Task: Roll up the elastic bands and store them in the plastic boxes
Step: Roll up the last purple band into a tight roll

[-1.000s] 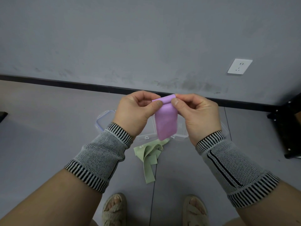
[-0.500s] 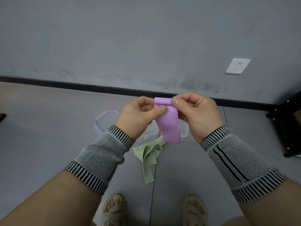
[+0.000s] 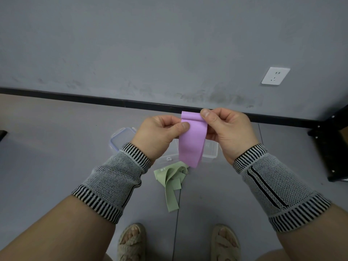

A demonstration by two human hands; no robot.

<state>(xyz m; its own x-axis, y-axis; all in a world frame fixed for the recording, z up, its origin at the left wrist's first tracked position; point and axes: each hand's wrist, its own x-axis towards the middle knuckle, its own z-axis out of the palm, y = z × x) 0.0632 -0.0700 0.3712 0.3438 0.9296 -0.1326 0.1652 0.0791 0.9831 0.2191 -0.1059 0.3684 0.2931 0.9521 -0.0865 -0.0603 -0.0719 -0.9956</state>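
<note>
I see both hands raised in front of me above the floor, holding a purple band between them. My left hand pinches the band's upper left edge between thumb and curled fingers. My right hand pinches the upper right corner, its thumb on top near the fold. The top of the band is turned over into a short fold, and the rest hangs down flat and loose, its lower end free in the air.

Below the hands, on the floor, lies a green band in a crumpled heap, with one strip stretching toward my feet. Just behind it sit the clear plastic boxes, mostly hidden by the purple band and my hands. A clear lid with clip tabs lies to the left of them, partly covered by my left wrist. I cannot tell how many boxes there are or whether anything is inside.

Both forearms wear grey knitted wrist sleeves with striped edges. My sandals show at the bottom. The grey wall carries a white socket on the right, and a black frame stands at the right edge.
</note>
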